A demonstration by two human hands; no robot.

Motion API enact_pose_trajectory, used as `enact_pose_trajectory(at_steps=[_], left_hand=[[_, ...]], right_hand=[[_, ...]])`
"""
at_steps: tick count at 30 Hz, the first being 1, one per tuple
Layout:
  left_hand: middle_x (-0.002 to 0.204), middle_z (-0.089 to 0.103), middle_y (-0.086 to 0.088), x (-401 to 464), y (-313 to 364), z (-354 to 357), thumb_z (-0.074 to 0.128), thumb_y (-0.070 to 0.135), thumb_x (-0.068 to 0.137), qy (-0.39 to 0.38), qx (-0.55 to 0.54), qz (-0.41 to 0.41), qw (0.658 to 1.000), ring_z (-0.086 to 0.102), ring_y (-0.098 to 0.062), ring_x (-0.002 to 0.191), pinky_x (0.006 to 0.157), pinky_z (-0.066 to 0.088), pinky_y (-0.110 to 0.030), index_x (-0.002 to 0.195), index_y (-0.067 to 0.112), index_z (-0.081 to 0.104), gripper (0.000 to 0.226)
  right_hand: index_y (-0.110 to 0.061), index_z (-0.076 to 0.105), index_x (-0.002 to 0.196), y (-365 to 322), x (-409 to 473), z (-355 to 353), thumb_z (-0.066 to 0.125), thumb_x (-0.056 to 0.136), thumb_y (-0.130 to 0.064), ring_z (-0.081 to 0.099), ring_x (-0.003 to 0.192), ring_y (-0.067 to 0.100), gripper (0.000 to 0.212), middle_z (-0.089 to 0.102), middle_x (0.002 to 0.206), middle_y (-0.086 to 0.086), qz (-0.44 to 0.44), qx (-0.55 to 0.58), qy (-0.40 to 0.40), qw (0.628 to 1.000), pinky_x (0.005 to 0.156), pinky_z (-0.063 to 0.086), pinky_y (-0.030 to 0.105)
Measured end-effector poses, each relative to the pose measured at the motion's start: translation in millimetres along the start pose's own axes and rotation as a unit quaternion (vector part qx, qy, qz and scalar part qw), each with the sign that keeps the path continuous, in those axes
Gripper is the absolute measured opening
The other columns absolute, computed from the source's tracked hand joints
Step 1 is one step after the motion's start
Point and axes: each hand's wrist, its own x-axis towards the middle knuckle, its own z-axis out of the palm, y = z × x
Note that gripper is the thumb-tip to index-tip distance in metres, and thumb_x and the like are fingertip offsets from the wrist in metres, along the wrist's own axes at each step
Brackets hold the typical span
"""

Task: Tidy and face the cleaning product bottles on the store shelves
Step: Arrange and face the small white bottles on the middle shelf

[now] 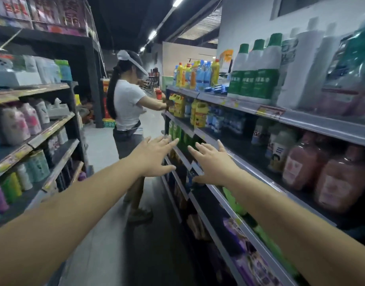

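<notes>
Cleaning bottles fill the right-hand shelves (301, 118): green-capped white bottles (258, 69) on the top tier, yellow jugs (200, 113) one tier below, green bottles (175, 133) lower again, just past both outstretched hands. Left hand (157, 155) and right hand (210, 164) hover at that shelf edge, fingers spread wide, holding nothing. Risk: a blind sweep could topple a front row or clip the second person (128, 108) working further along; near bottles are motion-blurred, labels unreadable, lower tiers dark.
</notes>
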Motion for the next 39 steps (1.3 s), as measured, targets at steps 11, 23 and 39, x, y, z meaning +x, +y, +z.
enact_pose_trajectory(at_steps=[11, 23, 39], left_hand=[[0.159, -0.002, 0.001, 182.0, -98.6, 55.6, 0.037, 0.06, 0.088, 0.034, -0.024, 0.09, 0.995, -0.001, -0.016, 0.146, 0.118, 0.005, -0.041, 0.147, 0.03, -0.008, 0.081], [0.158, -0.005, 0.001, 341.6, -77.4, 114.8, 0.037, 0.061, 0.088, 0.073, -0.036, 0.278, 0.957, -0.004, -0.017, 0.146, 0.118, -0.001, -0.041, 0.148, 0.028, -0.009, 0.083], [0.159, -0.005, 0.0, 503.6, 43.3, 138.5, 0.039, 0.056, 0.089, 0.107, -0.035, 0.42, 0.901, -0.001, -0.018, 0.146, 0.118, 0.001, -0.04, 0.148, 0.027, -0.006, 0.08]], right_hand=[[-0.025, 0.0, 0.15, 58.4, 158.1, 49.5, 0.055, 0.083, -0.056, 0.006, 0.146, 0.02, 0.092, 0.007, 0.159, 0.002, 0.128, 0.017, -0.031, 0.991, 0.115, -0.003, 0.054], [-0.023, -0.001, 0.15, 119.7, 237.0, 113.5, 0.048, 0.086, -0.059, 0.006, 0.146, 0.021, 0.088, 0.005, 0.159, 0.002, 0.246, 0.02, -0.081, 0.966, 0.116, -0.003, 0.053], [-0.021, 0.013, 0.149, 247.5, 217.3, 180.6, 0.057, 0.084, -0.051, 0.014, 0.144, 0.021, 0.083, 0.016, 0.157, 0.002, 0.406, 0.034, -0.037, 0.913, 0.116, 0.004, 0.05]])
